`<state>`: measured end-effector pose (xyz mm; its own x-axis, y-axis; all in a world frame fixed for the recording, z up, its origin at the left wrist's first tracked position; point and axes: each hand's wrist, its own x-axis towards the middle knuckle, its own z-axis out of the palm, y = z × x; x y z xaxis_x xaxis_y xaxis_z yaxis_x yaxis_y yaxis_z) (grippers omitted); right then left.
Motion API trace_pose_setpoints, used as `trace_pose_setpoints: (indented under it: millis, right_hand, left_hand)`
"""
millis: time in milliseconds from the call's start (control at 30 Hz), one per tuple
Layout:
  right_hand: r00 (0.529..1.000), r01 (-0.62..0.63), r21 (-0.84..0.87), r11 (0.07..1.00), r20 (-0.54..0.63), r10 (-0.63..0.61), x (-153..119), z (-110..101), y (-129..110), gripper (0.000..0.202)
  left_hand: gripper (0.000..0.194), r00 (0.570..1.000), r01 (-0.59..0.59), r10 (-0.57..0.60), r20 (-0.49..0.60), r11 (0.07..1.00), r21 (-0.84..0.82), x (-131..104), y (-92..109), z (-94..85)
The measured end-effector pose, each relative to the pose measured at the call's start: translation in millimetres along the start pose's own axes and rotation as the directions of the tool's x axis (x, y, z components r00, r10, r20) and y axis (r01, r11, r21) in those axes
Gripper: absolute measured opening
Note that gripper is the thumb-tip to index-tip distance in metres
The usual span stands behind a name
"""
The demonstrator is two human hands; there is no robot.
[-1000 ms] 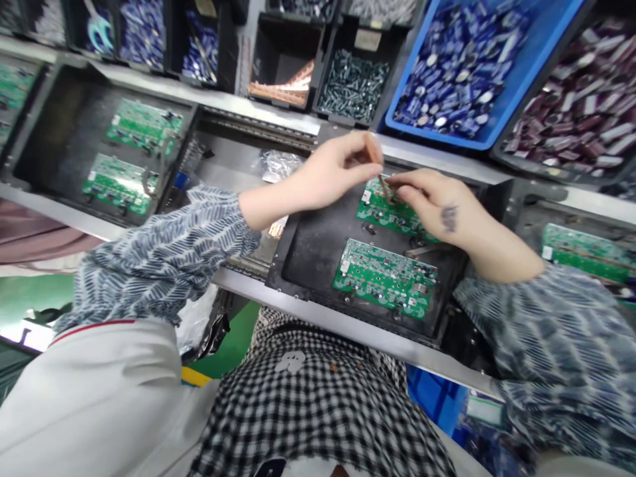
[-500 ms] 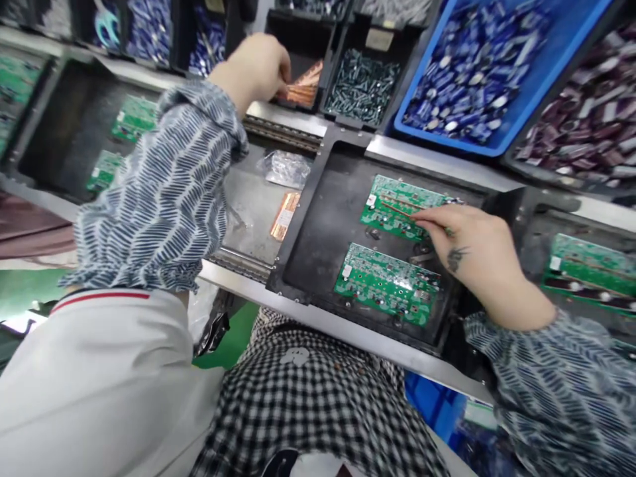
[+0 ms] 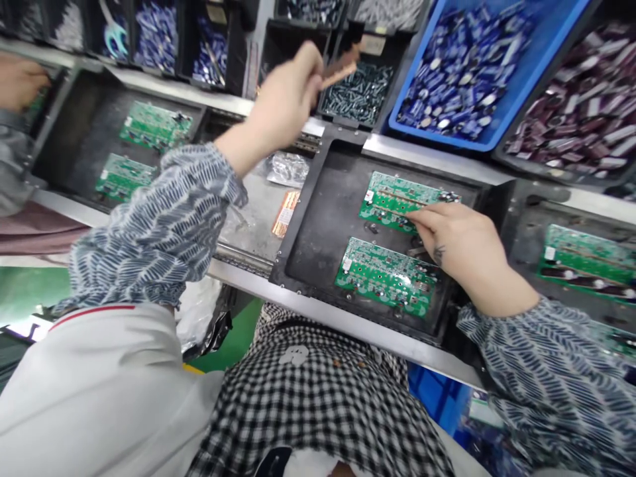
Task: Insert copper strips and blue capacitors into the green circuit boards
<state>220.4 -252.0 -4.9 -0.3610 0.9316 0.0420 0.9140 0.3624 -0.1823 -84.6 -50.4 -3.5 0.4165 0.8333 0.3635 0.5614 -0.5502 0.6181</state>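
My left hand [image 3: 288, 99] is raised over the parts bins, fingers closed on a small bunch of copper strips [image 3: 342, 74], which is smeared by motion. Below and to the right, the fingertips of my right hand [image 3: 464, 255] pinch the end of a thin copper strip [image 3: 390, 210] lying along the upper green circuit board [image 3: 380, 185]. Another strip runs parallel to it on the same board. Nearer to me lies a lower circuit board [image 3: 382, 275], with no strip visible on it. Both boards rest in a black tray [image 3: 318, 218].
A blue bin [image 3: 402, 119] of blue capacitors stands behind the tray, beside a heap of maroon capacitors [image 3: 571, 106]. Dark screws [image 3: 358, 93] fill a black bin. A wrapped copper bundle [image 3: 285, 213] lies left of the tray. Another person's hand [image 3: 20, 83] is at far left.
My left hand has lifted out of the copper strip bin and moved right with strips in it. The strip at my right fingers now lies lower along the upper board.
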Motion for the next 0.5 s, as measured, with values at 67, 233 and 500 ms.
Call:
trace_pose_setpoints:
  millis: [67,233,500]
  right_hand:
    - [1.000,0.001,-0.024,1.000,0.013,-0.001,2,1,1,0.032]
    - [0.997,-0.001,-0.068,0.998,0.076,0.006,5,-4,-2,0.029]
    - [0.934,-0.146,0.730,0.668,-0.122,0.337,17,-12,-29,0.035]
  left_hand:
    - [0.016,0.997,-0.036,0.045,0.058,0.988,-0.153,-18,36,13.6]
    - [0.008,0.983,0.069,-0.004,0.185,0.935,-0.347,-50,92,30.4]
    - [0.010,0.965,0.142,-0.042,0.258,0.913,-0.383,-66,143,49.8]
